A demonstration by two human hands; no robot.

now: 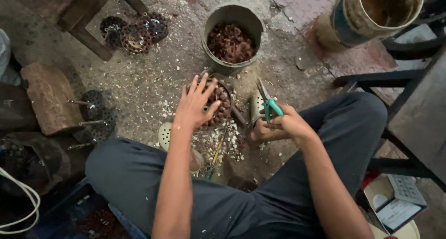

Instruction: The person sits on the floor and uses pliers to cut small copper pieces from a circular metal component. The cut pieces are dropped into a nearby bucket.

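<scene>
While the right hand grips green-handled scissors, the left hand spreads over brown pieces.

Left hand spread over small bowl of brown pieces, right hand gripping green-handled scissors
</scene>
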